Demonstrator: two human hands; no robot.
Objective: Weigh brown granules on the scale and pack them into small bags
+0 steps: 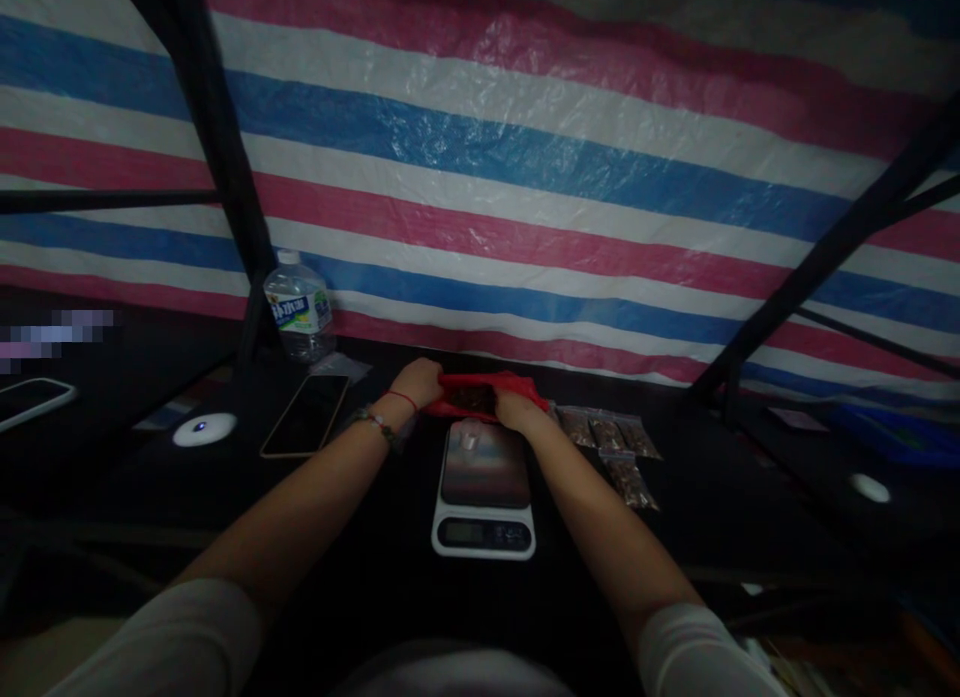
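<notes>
A red plastic bag (517, 382) lies behind the scale with its mouth open toward me, showing dark brown loose bits (471, 397) inside. My left hand (421, 381) is closed on the bag's left edge. At the right side of the mouth, my right hand (517, 411) reaches in; its fingertips are hidden or too dim to make out. Between my forearms stands a white kitchen scale (484, 539) with a small clear object (469, 439) on its plate. To the right of my right hand lie several small clear zip bags (609, 433) filled with brown bits.
Left of my arm are a phone (306, 417), a white oval device (205, 429) and a clear plastic bottle (300, 312). Another phone (34, 402) lies far left. A blue tray (900, 437) and a white oval object (870, 488) are far right. Striped sheeting (525, 197) and dark posts (225, 137) stand behind.
</notes>
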